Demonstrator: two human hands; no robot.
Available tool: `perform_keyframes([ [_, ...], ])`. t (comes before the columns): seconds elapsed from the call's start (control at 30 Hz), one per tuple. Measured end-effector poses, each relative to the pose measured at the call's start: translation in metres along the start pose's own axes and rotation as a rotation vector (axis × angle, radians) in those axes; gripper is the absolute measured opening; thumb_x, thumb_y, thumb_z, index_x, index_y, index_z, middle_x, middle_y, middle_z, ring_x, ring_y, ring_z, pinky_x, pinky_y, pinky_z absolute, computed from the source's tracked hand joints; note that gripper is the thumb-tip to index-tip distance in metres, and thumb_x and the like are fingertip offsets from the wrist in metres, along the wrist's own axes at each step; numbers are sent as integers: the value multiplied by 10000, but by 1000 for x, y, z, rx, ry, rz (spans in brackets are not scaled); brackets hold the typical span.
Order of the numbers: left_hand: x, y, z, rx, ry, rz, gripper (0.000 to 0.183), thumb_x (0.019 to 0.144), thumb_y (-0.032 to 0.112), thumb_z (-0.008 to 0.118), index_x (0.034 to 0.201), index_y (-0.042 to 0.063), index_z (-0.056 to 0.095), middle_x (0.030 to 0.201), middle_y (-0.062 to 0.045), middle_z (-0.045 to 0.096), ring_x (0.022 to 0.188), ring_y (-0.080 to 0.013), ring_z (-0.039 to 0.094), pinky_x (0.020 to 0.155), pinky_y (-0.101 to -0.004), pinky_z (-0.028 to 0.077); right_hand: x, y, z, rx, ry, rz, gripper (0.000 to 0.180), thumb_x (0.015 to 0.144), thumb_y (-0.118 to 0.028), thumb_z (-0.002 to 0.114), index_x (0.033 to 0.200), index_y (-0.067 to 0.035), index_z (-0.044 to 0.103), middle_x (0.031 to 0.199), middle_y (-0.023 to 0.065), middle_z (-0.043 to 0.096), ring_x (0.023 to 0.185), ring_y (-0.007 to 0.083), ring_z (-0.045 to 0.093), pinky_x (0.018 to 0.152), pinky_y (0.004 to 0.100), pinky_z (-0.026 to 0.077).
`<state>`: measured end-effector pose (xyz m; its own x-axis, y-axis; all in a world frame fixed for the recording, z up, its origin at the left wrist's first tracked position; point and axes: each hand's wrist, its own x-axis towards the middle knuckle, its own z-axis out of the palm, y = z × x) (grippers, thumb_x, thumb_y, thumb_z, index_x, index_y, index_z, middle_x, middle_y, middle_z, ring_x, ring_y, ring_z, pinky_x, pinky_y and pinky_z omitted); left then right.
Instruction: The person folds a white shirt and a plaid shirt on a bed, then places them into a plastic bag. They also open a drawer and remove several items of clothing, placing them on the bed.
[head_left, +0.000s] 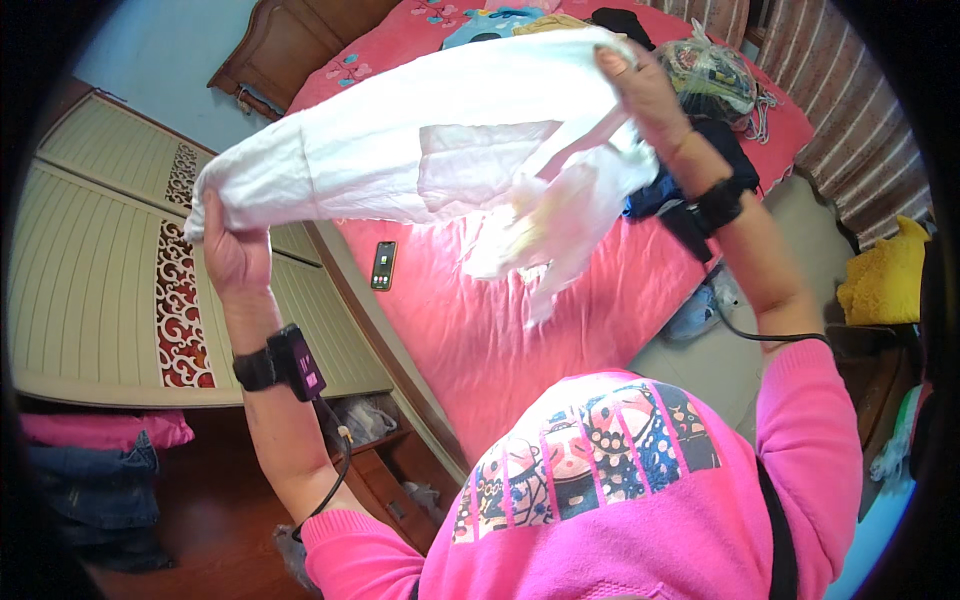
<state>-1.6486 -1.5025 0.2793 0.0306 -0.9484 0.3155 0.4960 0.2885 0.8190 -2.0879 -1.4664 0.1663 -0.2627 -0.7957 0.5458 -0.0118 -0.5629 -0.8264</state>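
Observation:
A white cloth garment (360, 157) is stretched in the air between my two hands, above the pink bed. My left hand (238, 255) grips its left end, with the thumb on the near side. At the upper right, my right hand (645, 94) pinches the other end. A squarish patch, perhaps a pocket, shows on the fabric. From the right part hangs a loose, crumpled and blurred portion (559, 217). Each wrist wears a black strap with a device and a cable.
Below the garment, a smartphone (383, 265) lies on the pink bedspread (480, 337). Folded clothes (495, 28), a stuffed plastic bag (709, 75) and dark clothing (724, 154) rest farther back. A sliding-door wardrobe (90, 285) stands at left, curtains (847, 112) at right.

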Motion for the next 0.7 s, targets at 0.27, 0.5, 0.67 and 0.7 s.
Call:
perform_keyframes([
  [0.27,-62,-8,-71,-403,-181,-91,443,890,268,521,1259,37,440,1295,-122,463,1207,-278,415,1048,-456,269,13,-140,-35,-323,-321,-155,231,896,-163,535,1061,-5,565,783,26,621,642,85,597,565,209,524],
  [0.5,-88,39,-89,-480,-448,-61,550,902,353,455,1345,50,336,1391,-131,343,1294,-312,283,1082,-479,143,37,-157,12,-705,-308,-186,277,887,-244,549,1071,-39,575,842,42,635,694,118,615,572,243,527],
  [0.67,-70,21,-117,27,369,113,504,889,316,496,1285,18,406,1326,-136,427,1228,-302,386,1035,-477,265,79,-43,63,-868,-392,-76,318,877,-302,561,1083,-61,575,899,61,646,738,146,630,577,270,528],
  [0.7,-63,7,-129,20,502,68,485,890,306,494,1273,17,418,1307,-135,447,1211,-299,404,1020,-475,286,82,-8,80,-897,-413,-3,326,875,-314,563,1086,-65,575,910,65,648,747,152,633,578,276,528],
])
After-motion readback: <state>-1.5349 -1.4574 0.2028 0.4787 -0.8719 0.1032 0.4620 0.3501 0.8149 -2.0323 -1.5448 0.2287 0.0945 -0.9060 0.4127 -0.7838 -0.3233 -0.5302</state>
